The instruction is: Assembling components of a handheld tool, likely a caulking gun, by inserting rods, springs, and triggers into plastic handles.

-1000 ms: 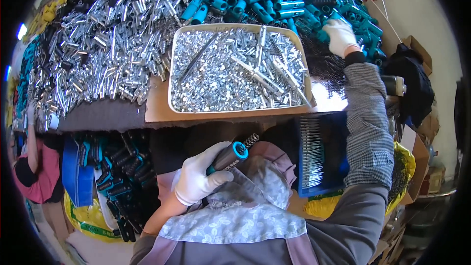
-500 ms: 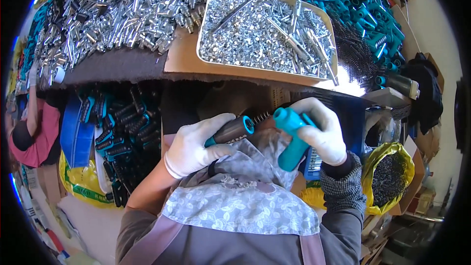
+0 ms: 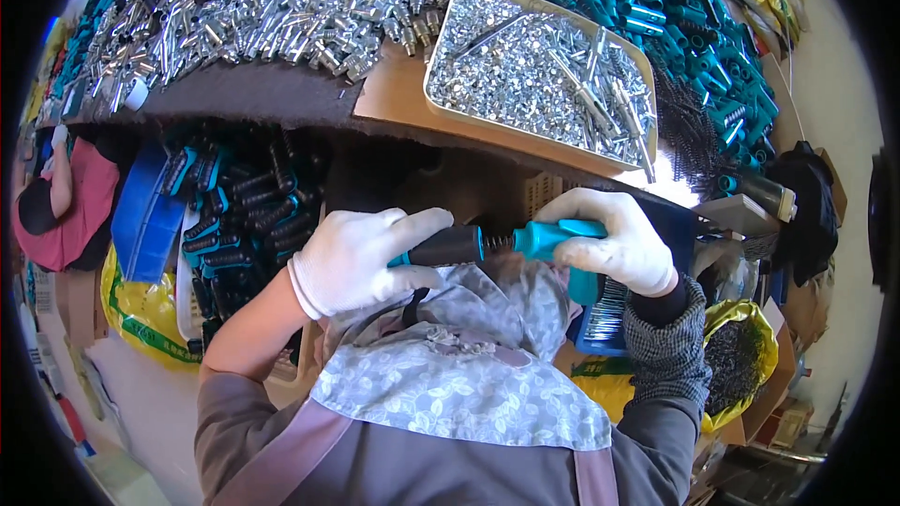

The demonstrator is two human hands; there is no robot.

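My left hand [image 3: 361, 258], in a white glove, is closed around a black sleeve [image 3: 442, 248] with teal trim at both ends. In my gloved right hand [image 3: 623, 242] is a teal pistol-shaped housing [image 3: 540, 240], its grip pointing toward me. A dark coil spring [image 3: 498, 245] bridges the short gap between the sleeve and the housing. The pieces lie nearly in one line, above my patterned apron [image 3: 469, 394]. My fingers hide part of each piece.
A rimmed tray [image 3: 427, 94] of small metal bits stands on the bench, beside heaps of silver parts [image 3: 272, 19] and teal housings [image 3: 684, 28]. Black-and-teal pieces [image 3: 253, 215] lie low at left. A yellow bag [image 3: 772, 370] sits at right. Another person [image 3: 70, 211] works far left.
The sleeve and housing have come closer together and into line, so less of the spring shows. The housing has turned level. My left hand has shifted slightly up and left.
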